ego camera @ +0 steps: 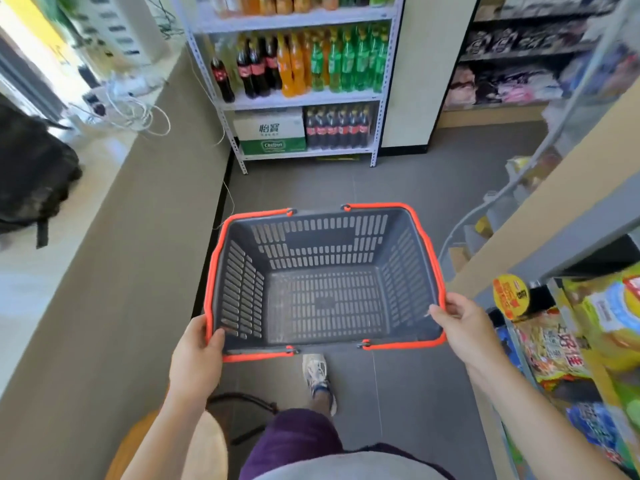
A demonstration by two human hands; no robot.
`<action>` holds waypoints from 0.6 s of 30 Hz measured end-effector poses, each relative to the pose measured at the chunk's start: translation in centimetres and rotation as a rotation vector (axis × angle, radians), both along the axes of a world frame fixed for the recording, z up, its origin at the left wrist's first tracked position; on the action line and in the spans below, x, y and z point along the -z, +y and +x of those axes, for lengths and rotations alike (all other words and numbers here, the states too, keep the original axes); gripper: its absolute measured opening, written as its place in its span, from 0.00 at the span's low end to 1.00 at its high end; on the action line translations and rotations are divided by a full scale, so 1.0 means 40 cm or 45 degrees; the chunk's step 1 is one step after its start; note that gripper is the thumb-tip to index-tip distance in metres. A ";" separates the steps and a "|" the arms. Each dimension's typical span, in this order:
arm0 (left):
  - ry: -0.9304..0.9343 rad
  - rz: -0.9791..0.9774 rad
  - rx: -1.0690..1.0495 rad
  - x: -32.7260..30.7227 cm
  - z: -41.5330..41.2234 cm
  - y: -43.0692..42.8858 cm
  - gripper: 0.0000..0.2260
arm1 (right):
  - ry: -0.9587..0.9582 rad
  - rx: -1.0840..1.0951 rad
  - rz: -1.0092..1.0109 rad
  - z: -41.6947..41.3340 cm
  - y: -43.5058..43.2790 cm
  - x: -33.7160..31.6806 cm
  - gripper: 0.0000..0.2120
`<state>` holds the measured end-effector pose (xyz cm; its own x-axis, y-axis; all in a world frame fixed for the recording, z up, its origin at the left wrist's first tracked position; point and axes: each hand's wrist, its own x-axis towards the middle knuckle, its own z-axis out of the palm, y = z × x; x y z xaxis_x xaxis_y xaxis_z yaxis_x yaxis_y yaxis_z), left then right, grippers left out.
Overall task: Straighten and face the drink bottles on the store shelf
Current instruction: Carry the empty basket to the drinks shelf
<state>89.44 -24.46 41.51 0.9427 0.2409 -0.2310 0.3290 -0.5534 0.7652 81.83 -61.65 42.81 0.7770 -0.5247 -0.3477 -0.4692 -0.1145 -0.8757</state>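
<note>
Left hand [195,355] and right hand [464,327] grip the grey orange-rimmed plastic basket [311,251]; beyond it, tall plastic drink bottles [301,67] (probably heavy, slick) want mid-body grasps.

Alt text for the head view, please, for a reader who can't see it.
The left hand and right hand grip the near corners of an empty grey basket with orange handles. Ahead stands a shelf of cola bottles, orange bottles and green bottles.

drink bottles way up at 12 o'clock on the white metal shelf [304,98], all upright, dark cola bottles [258,69] red-labelled toward 9 o'clock, lone cola [221,79] set apart further left, orange sodas [294,67] mid-row, green bottles [349,60] toward 3 o'clock, kinda blurry
</note>
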 end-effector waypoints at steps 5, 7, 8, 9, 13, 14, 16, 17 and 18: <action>0.053 -0.054 0.027 -0.010 0.311 -0.019 0.08 | 0.013 0.076 -0.003 0.286 -0.031 -0.006 0.10; 0.086 -0.095 0.050 -0.027 0.436 -0.034 0.08 | 0.015 0.098 0.014 0.397 -0.045 -0.016 0.10; 0.096 -0.091 0.062 -0.032 0.498 -0.042 0.09 | 0.021 0.112 0.028 0.449 -0.054 -0.018 0.09; 0.107 -0.076 0.076 -0.037 0.559 -0.053 0.09 | 0.024 0.129 0.041 0.500 -0.064 -0.019 0.10; 0.144 -0.047 0.138 -0.056 0.770 -0.116 0.07 | 0.011 0.179 0.094 0.687 -0.117 -0.014 0.07; 0.149 -0.043 0.146 -0.055 0.822 -0.135 0.07 | 0.009 0.187 0.111 0.735 -0.133 -0.008 0.07; 0.154 -0.028 0.147 -0.047 0.929 -0.175 0.06 | 0.008 0.202 0.124 0.840 -0.168 0.010 0.07; 0.150 -0.010 0.146 -0.042 0.979 -0.196 0.06 | 0.004 0.204 0.127 0.896 -0.184 0.019 0.07; 0.146 -0.001 0.138 -0.036 1.030 -0.216 0.06 | -0.006 0.196 0.138 0.958 -0.203 0.028 0.08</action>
